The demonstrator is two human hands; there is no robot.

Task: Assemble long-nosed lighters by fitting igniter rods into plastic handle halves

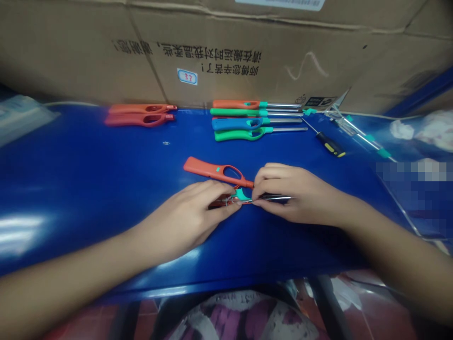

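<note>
Low over the blue table, my left hand (198,212) pinches an opened lighter half (221,202) with inner parts in it, mostly covered by my fingers. A green trigger (242,193) shows between my two hands. My right hand (286,191) has its fingers closed around the thin metal tube (278,197) that runs out from the green trigger. Just beyond my fingers lies a red-orange lighter casing half (208,168) with a finger hole; its narrow end reaches my right fingertips. Whether those fingertips touch it, I cannot tell.
Behind my hands, several assembled long-neck lighters (240,124) lie side by side. Two red-orange casings (141,114) sit at the back left. A black-and-yellow screwdriver (331,144) and metal tubes with green pieces (364,135) are at the right. A cardboard box (198,28) walls the back edge.
</note>
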